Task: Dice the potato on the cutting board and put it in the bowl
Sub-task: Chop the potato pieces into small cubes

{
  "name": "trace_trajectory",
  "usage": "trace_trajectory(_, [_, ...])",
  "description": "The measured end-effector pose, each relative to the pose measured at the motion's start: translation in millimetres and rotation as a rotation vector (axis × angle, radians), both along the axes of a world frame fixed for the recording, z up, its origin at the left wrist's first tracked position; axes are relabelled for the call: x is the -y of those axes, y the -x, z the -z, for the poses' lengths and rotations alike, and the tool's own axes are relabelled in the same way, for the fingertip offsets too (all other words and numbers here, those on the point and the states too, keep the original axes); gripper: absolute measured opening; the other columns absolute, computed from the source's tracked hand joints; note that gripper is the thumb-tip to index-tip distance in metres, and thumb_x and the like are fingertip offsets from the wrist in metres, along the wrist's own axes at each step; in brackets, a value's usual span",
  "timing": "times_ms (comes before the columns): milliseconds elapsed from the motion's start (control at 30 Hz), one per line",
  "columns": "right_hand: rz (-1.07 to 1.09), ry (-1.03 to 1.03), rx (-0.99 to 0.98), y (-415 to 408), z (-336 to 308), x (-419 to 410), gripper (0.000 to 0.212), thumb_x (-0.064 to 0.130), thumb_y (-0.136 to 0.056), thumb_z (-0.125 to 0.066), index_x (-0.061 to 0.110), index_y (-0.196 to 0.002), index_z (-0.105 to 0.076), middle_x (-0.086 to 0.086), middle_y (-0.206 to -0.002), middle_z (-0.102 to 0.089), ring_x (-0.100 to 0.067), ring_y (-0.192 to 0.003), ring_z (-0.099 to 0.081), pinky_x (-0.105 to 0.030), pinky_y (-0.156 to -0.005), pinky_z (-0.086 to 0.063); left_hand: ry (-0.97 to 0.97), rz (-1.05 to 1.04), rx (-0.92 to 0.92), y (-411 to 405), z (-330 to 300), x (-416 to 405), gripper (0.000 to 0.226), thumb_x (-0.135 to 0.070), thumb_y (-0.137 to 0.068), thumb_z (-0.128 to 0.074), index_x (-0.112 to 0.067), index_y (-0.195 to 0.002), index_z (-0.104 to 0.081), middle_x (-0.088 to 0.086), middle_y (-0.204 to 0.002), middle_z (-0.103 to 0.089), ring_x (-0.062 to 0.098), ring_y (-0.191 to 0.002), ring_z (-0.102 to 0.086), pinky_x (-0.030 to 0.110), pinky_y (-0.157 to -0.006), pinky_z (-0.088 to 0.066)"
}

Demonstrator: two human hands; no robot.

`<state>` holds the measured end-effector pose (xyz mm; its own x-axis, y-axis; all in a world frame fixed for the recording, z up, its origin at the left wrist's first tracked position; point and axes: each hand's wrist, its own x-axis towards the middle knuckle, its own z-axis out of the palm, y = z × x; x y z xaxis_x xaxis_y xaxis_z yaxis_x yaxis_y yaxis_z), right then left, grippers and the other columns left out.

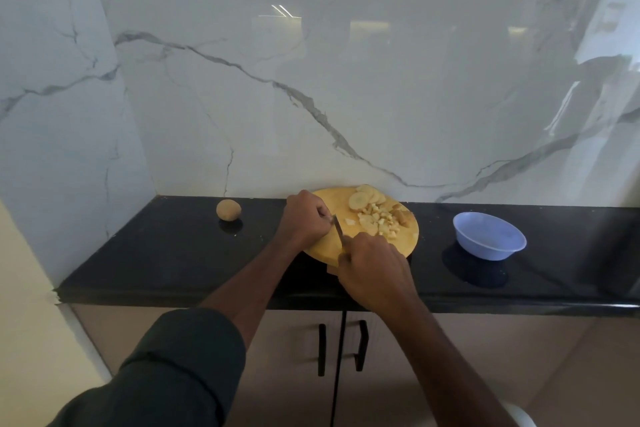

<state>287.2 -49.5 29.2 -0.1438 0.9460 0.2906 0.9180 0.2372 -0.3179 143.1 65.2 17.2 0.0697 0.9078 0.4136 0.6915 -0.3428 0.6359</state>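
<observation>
A round wooden cutting board (325, 246) lies on the black counter. On it are potato slices (363, 199) at the far edge and a heap of diced potato (379, 222) beside them. My right hand (374, 270) grips a knife handle; the knife blade (337, 227) points up toward my left hand. My left hand (306, 218) is curled on the board's left side at the blade tip; what it holds is hidden. A pale blue bowl (490, 236) stands to the right of the board, with no potato visible in it.
A whole unpeeled potato (228, 209) sits on the counter (173, 253) left of the board. A marble wall rises right behind the counter. Cabinet doors with black handles (360, 343) are below the counter's front edge.
</observation>
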Motion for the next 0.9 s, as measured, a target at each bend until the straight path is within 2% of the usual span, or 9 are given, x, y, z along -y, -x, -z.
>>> trace_trajectory(133, [-0.02,-0.005,-0.047,-20.2,-3.7,15.0,0.036,0.03,-0.101,-0.049,0.025,-0.134,-0.064,0.004,-0.09,-0.06,-0.012,-0.081,-0.06,-0.033,-0.073,-0.055,0.006,0.02,0.018,-0.2,2.5,0.5,0.014,-0.002,-0.08,-0.072,-0.009,-0.072,-0.079,-0.004,-0.074,-0.075,-0.002,-0.067,-0.066,0.011,-0.063,-0.05])
trace_trajectory(267, [0.064,-0.023,-0.17,-34.0,-7.9,19.5,0.035,0.03,-0.099,-0.054,0.028,-0.131,-0.067,0.008,-0.091,-0.061,-0.011,-0.084,-0.062,-0.036,-0.078,-0.059,0.009,0.076,-0.017,-5.5,4.0,0.5,0.011,-0.009,-0.082,-0.073,-0.016,-0.079,-0.081,-0.009,-0.08,-0.076,0.003,-0.075,-0.069,0.025,-0.074,-0.056])
trace_trajectory(367, [0.088,-0.069,-0.196,-37.0,-10.0,22.0,0.036,0.03,-0.102,-0.055,0.029,-0.137,-0.063,0.008,-0.093,-0.054,-0.012,-0.089,-0.061,-0.033,-0.08,-0.058,0.025,0.099,-0.001,-6.7,1.4,0.5,0.009,-0.015,-0.084,-0.075,-0.016,-0.091,-0.082,-0.007,-0.088,-0.078,0.005,-0.084,-0.069,0.024,-0.08,-0.054])
trace_trajectory(500, [0.052,-0.087,-0.112,-22.2,-9.7,18.7,0.038,0.034,-0.102,-0.05,0.029,-0.139,-0.06,0.001,-0.106,-0.069,-0.015,-0.091,-0.063,-0.035,-0.08,-0.057,0.033,0.02,0.191,2.9,-2.5,0.9,0.011,-0.011,-0.091,-0.071,-0.011,-0.096,-0.08,-0.01,-0.088,-0.073,-0.005,-0.085,-0.064,0.006,-0.074,-0.046])
trace_trajectory(600, [0.012,-0.072,0.021,-7.7,-7.7,12.7,0.038,0.032,-0.101,-0.046,0.027,-0.136,-0.062,0.001,-0.098,-0.067,-0.017,-0.086,-0.062,-0.035,-0.075,-0.056,0.054,0.008,0.181,5.3,-1.5,-0.7,0.014,-0.005,-0.091,-0.066,-0.009,-0.096,-0.079,-0.013,-0.084,-0.068,-0.007,-0.082,-0.061,0.001,-0.067,-0.044])
trace_trajectory(733, [0.056,-0.059,0.117,-11.0,-7.8,9.7,0.036,0.029,-0.099,-0.046,0.024,-0.13,-0.063,0.001,-0.095,-0.064,-0.018,-0.082,-0.06,-0.032,-0.069,-0.049,0.076,0.048,0.096,3.5,1.8,-5.0,0.018,-0.009,-0.088,-0.07,-0.009,-0.103,-0.078,-0.002,-0.098,-0.074,0.0,-0.086,-0.063,0.003,-0.073,-0.044])
trace_trajectory(900, [0.106,-0.037,0.123,-28.3,-6.5,11.7,0.034,0.031,-0.1,-0.046,0.025,-0.131,-0.061,0.0,-0.103,-0.066,-0.02,-0.091,-0.064,-0.035,-0.079,-0.054,0.096,0.054,0.035,-0.4,3.8,-10.6,0.022,-0.017,-0.084,-0.077,-0.012,-0.106,-0.078,-0.006,-0.088,-0.07,-0.003,-0.078,-0.06,0.007,-0.069,-0.045])
